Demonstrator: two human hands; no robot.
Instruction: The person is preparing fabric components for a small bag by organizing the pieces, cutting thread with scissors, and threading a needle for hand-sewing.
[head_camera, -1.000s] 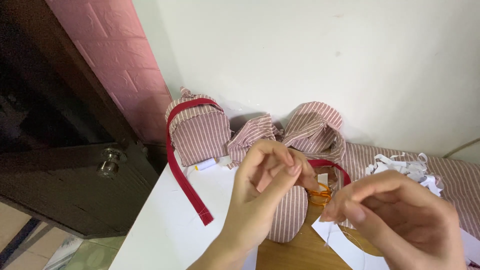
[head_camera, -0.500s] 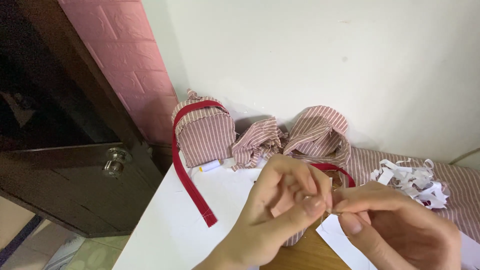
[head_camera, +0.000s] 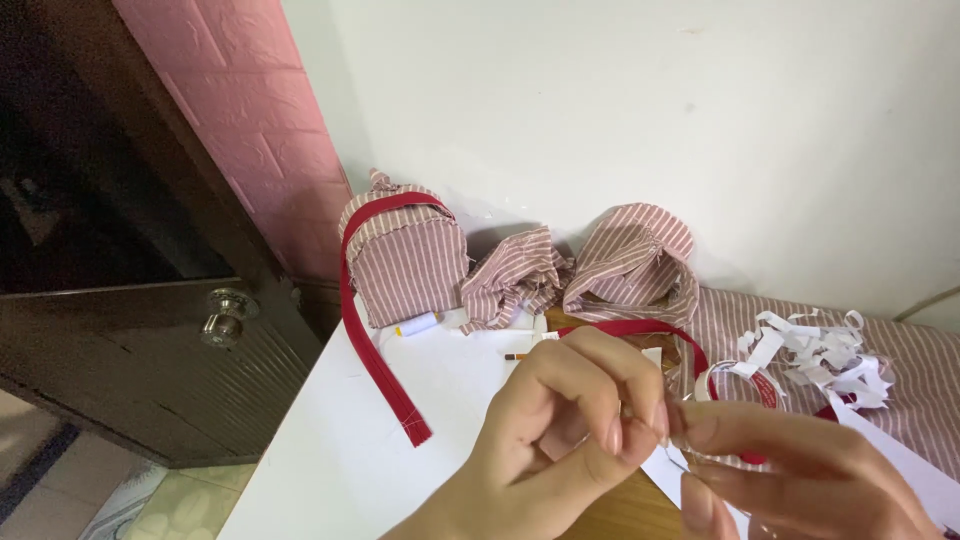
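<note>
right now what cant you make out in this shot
Head view only:
- What the left hand and right hand pinch between them: too thin and partly covered by fingertips.
- Right hand's lower part: cut off by the bottom edge.
- Striped cloth under the white paper scraps: partly covered, cut by the right edge.

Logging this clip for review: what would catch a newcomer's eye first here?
The left hand and right hand meet low in the foreground, fingertips pinched together on something too fine to identify. Behind them, at the back of the white table by the wall, stands a boxy red-and-white striped fabric pouch with a long red strap trailing forward. Curled white paper strips lie at right.
</note>
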